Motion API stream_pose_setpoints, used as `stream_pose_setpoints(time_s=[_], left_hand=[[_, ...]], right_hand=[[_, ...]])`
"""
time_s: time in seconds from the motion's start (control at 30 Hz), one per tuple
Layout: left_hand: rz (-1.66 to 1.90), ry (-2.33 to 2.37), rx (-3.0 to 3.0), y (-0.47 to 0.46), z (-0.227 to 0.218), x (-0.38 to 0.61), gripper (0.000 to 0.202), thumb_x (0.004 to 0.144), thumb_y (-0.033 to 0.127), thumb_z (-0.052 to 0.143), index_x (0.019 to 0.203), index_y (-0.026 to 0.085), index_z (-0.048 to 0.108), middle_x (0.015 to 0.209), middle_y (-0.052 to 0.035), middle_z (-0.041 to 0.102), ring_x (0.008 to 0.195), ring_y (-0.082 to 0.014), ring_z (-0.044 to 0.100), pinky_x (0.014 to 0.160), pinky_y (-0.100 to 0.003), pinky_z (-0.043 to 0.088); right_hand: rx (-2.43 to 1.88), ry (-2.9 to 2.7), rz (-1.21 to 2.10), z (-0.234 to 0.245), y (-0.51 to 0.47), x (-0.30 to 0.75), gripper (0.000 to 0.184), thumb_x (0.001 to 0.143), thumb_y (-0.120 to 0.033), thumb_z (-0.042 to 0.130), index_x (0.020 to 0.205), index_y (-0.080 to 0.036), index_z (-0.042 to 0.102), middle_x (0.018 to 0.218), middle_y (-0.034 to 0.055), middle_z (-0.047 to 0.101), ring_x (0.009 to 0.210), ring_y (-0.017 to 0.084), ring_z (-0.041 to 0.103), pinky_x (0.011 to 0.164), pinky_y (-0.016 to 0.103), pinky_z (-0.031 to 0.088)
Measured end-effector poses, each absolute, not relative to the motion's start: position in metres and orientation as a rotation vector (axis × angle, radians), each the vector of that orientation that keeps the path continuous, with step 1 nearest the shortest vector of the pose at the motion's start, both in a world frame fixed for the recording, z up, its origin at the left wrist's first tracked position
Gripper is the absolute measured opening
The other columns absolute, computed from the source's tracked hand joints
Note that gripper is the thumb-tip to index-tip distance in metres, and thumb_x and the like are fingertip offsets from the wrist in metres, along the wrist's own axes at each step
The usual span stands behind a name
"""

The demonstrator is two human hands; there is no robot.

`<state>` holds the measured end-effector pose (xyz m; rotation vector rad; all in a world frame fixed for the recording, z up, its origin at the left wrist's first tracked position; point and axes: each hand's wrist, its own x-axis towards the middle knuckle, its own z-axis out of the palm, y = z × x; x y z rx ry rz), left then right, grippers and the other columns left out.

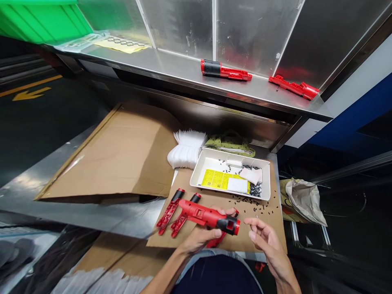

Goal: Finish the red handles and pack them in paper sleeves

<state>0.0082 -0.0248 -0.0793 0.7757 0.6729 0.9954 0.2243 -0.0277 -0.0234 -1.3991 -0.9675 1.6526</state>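
My left hand [200, 237] is wrapped round a red and black plastic tool housing [208, 216] and holds it level above a cardboard sheet [263, 228]. My right hand [265, 237] hovers just right of the housing's black end, fingers curled with thumb and forefinger close together; a tiny dark screw may be pinched there, but it is too small to make out. Two red housing halves [173, 212] lie on the cardboard to the left of the held piece. Small black screws [248, 202] are scattered in front of a white tray [199, 169].
The white tray holds yellow labels [219, 179], white pads and more black screws. A stack of white pads [186, 149] stands behind it. A large folded cardboard [116, 155] lies left. Two red housings [225, 71] [294, 87] rest on the upper steel shelf. A crumpled bag [304, 200] sits right.
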Motion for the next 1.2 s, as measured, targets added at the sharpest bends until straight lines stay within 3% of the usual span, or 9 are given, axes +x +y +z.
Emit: stream_pose_setpoints(time_s=[0.23, 0.4, 0.5, 0.67, 0.73, 0.87, 1.03, 1.2], left_hand=[[1.051, 0.502, 0.468, -0.024, -0.086, 0.009, 0.061, 0.065, 0.041, 0.086, 0.117, 0.025, 0.06, 0.132, -0.0101, 0.065, 0.137, -0.0326, 0.047, 0.121, -0.054, 0.019], [1.049, 0.546, 0.518, -0.022, -0.078, 0.009, 0.057, 0.065, 0.043, 0.086, 0.112, 0.024, 0.061, 0.136, -0.0104, 0.062, 0.14, -0.0329, 0.042, 0.121, -0.054, 0.018], [1.047, 0.59, 0.657, -0.02, -0.069, 0.006, 0.045, 0.071, 0.039, 0.083, 0.107, 0.023, 0.062, 0.138, -0.0103, 0.061, 0.14, -0.0329, 0.042, 0.12, -0.056, 0.02], [0.991, 0.719, 1.015, -0.02, -0.056, 0.0, 0.029, 0.081, 0.022, 0.073, 0.108, 0.027, 0.063, 0.138, -0.004, 0.061, 0.14, -0.0269, 0.044, 0.12, -0.052, 0.024], [0.963, 0.747, 1.068, -0.022, -0.053, -0.001, 0.029, 0.082, 0.02, 0.072, 0.109, 0.029, 0.064, 0.138, -0.0009, 0.061, 0.143, -0.0256, 0.039, 0.122, -0.051, 0.021], [0.882, 0.825, 1.165, -0.026, -0.052, 0.0, 0.029, 0.082, 0.024, 0.072, 0.109, 0.029, 0.065, 0.138, -0.0009, 0.061, 0.147, -0.0296, 0.031, 0.122, -0.051, 0.019], [0.883, 0.849, 1.147, -0.027, -0.054, 0.002, 0.03, 0.082, 0.026, 0.072, 0.111, 0.03, 0.065, 0.137, -0.0017, 0.061, 0.146, -0.0302, 0.034, 0.121, -0.053, 0.022], [0.951, 0.775, 1.052, -0.021, -0.051, 0.008, 0.03, 0.079, 0.023, 0.076, 0.107, 0.029, 0.068, 0.13, -0.0002, 0.066, 0.141, -0.0287, 0.042, 0.12, -0.051, 0.025]], right_hand=[[-1.428, -1.051, 1.433, -0.008, -0.032, 0.215, 0.043, 0.079, -0.059, 0.07, 0.064, -0.019, 0.063, 0.063, -0.0031, 0.044, 0.059, 0.012, 0.034, 0.057, 0.025, 0.03], [-1.329, -1.139, 1.5, -0.013, -0.037, 0.201, 0.034, 0.083, -0.055, 0.068, 0.08, -0.022, 0.074, 0.073, -0.0001, 0.051, 0.065, 0.014, 0.045, 0.059, 0.025, 0.037], [-1.261, -1.106, 1.539, -0.017, -0.037, 0.192, 0.033, 0.08, -0.053, 0.072, 0.094, -0.024, 0.076, 0.09, 0.003, 0.056, 0.072, 0.015, 0.051, 0.063, 0.025, 0.044], [-1.122, -0.908, 1.737, -0.021, -0.037, 0.181, 0.037, 0.079, -0.051, 0.075, 0.106, -0.026, 0.076, 0.127, 0.008, 0.058, 0.105, 0.024, 0.06, 0.092, 0.033, 0.049], [-1.071, -0.725, 1.804, -0.023, -0.038, 0.178, 0.041, 0.076, -0.052, 0.077, 0.107, -0.025, 0.076, 0.127, 0.0084, 0.063, 0.116, 0.027, 0.058, 0.101, 0.038, 0.045], [-1.038, -0.515, 1.864, -0.028, -0.039, 0.174, 0.042, 0.072, -0.05, 0.081, 0.103, -0.022, 0.076, 0.116, 0.0086, 0.071, 0.118, 0.028, 0.058, 0.102, 0.04, 0.045], [-1.022, -0.616, 1.804, -0.025, -0.034, 0.173, 0.04, 0.075, -0.044, 0.081, 0.106, -0.02, 0.076, 0.118, 0.0081, 0.07, 0.121, 0.027, 0.057, 0.107, 0.037, 0.042], [-0.936, -0.409, 1.925, -0.031, -0.033, 0.174, 0.035, 0.073, -0.041, 0.081, 0.103, -0.024, 0.076, 0.12, 0.0064, 0.069, 0.108, 0.024, 0.062, 0.089, 0.034, 0.052]])
